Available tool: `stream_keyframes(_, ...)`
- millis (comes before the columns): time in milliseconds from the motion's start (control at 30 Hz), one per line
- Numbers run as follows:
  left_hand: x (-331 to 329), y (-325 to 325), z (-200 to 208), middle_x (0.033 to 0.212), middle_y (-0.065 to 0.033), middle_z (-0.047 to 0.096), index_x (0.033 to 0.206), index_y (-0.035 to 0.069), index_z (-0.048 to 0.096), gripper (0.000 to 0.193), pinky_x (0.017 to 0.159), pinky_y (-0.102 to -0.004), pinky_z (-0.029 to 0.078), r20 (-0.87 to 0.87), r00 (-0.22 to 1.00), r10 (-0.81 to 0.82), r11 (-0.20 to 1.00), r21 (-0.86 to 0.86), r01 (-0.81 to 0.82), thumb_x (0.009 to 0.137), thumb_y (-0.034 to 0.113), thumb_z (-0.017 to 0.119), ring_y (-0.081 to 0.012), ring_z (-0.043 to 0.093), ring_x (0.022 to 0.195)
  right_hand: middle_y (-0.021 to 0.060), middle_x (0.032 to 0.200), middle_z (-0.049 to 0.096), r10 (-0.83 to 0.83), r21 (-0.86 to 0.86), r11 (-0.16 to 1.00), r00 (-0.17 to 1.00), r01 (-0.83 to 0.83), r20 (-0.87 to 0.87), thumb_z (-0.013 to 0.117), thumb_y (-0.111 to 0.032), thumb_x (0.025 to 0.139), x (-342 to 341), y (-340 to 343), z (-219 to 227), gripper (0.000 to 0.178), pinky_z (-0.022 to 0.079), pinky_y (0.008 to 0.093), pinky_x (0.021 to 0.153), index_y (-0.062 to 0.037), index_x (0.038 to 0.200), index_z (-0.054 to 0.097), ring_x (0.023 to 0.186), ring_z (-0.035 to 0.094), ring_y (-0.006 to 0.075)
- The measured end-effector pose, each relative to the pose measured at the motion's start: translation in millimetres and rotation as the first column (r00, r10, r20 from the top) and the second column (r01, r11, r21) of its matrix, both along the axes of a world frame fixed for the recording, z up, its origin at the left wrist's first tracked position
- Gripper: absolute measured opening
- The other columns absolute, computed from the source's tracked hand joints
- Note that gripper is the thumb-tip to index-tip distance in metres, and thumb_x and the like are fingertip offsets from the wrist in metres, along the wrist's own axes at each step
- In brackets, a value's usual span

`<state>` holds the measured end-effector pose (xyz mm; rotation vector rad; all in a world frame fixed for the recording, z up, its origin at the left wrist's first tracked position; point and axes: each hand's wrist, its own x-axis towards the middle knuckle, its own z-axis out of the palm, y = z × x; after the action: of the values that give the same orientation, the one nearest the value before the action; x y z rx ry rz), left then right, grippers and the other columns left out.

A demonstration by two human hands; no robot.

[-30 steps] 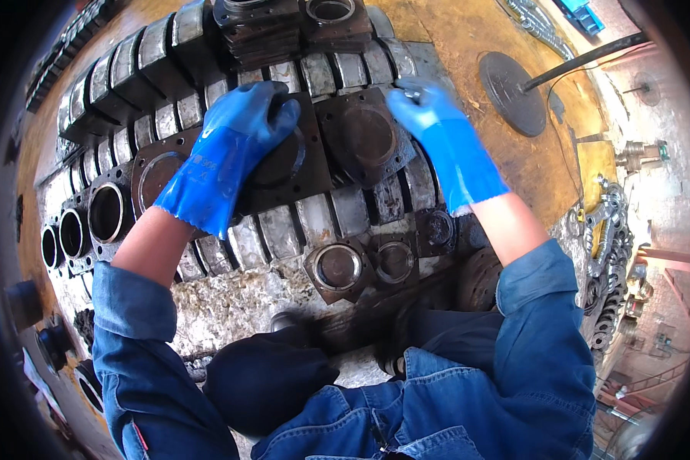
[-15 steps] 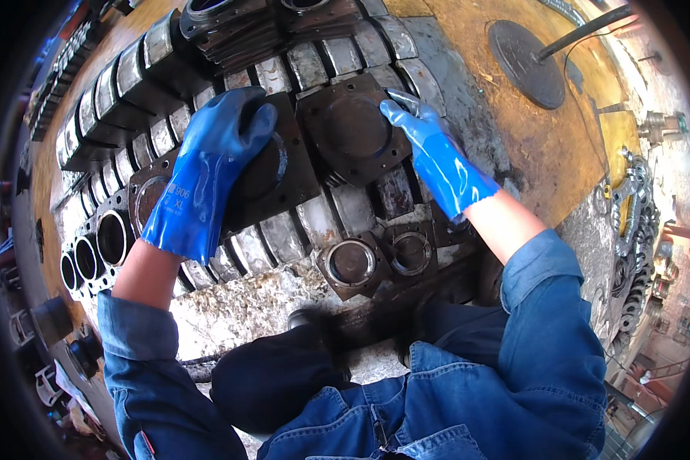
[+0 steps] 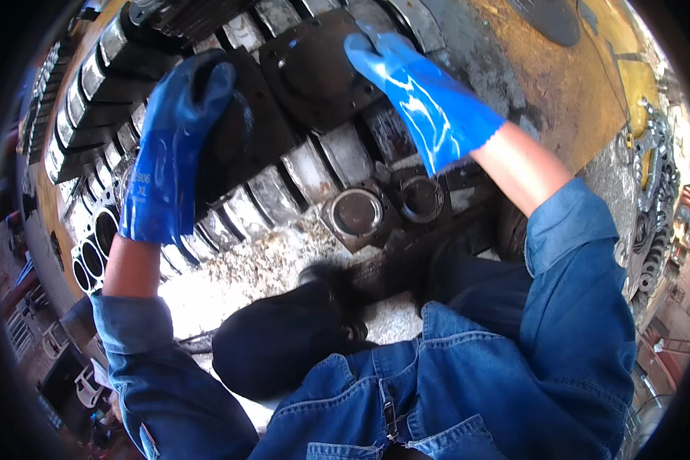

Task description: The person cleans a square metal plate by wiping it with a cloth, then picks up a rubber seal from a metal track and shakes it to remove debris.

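I wear blue rubber gloves on both hands. My left hand (image 3: 184,100) curls over the outer side of a dark, flat metal plate (image 3: 257,138), its thumb lying on the top. The other fingers are partly hidden. Beside it, touching or nearly so, lies a second dark squarish plate (image 3: 314,73) with a round recess and corner holes. My right hand (image 3: 379,57) grips that one's right edge, thumb on its face. Beneath both plates run rows of grey metal blocks (image 3: 310,169).
Two smaller plates with round openings (image 3: 356,213) sit near my knees. Tall blocks (image 3: 92,96) line the left, above a part with several round bores (image 3: 92,257). A round dark metal base (image 3: 548,17) stands far right; metal rings and fittings (image 3: 655,192) lie along the right edge.
The whole view has shifted, so the scene sits higher in the picture. Both hands and the two plates have moved somewhat left relative to the smaller plates near my knees.
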<state>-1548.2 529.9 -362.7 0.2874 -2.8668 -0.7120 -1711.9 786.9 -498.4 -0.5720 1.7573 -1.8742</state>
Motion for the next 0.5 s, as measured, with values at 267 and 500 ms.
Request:
stream_keyframes(267,10.9,-8.2,-2.9,0.112,-0.0167,0.071,0.121,0.007,0.068,0.038,0.093,-0.033,0.05,0.006,0.999,-0.032,0.999,-0.013,0.032,0.096,0.035,0.065,-0.0269,0.068,0.105,0.0077,0.088,0.071,0.109,0.436,0.897,0.924,0.068,-0.366,0.064,-0.046,0.096,25.2,54.9,118.8,0.048,0.053,0.0327,0.077,-0.0056,0.121,0.068,0.084,0.068,0.018)
stream_keyframes(500,-1.9,4.7,2.1,0.113,-0.0199,0.069,0.122,0.008,0.066,0.043,0.091,-0.0374,0.052,-0.069,0.996,-0.054,0.992,0.106,0.061,0.095,0.042,0.064,-0.0301,0.067,0.104,0.019,0.097,0.073,0.556,0.731,0.052,0.628,-0.68,0.544,0.075,-0.051,0.08,97.1,136.5,31.3,0.06,0.053,0.0407,0.081,-0.0015,0.114,0.07,0.087,0.069,0.0298)
